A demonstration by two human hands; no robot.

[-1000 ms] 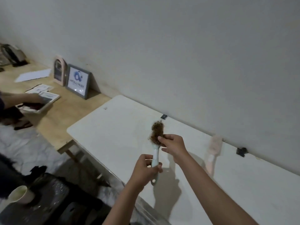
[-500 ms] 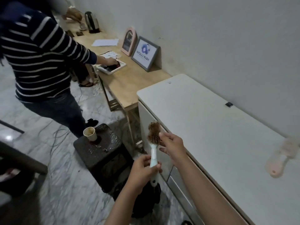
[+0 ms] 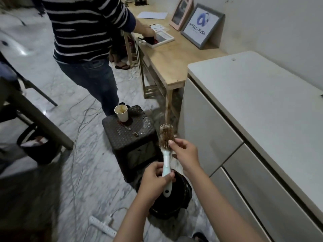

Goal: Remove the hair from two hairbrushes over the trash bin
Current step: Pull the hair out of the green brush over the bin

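We hold 1 hairbrush [image 3: 166, 137] upright above the black trash bin [image 3: 181, 198] on the floor. Our left hand [image 3: 157, 177] is wrapped around its smooth pale-blue plastic handle; our right hand [image 3: 185, 151] pinches at the matted brown hair [image 3: 165, 135] caught in the stiff bristles. The oval head sits nearer the woven dark stool [image 3: 129, 135] than the bin's round mouth, so pulled tufts could drift onto the marble floor.
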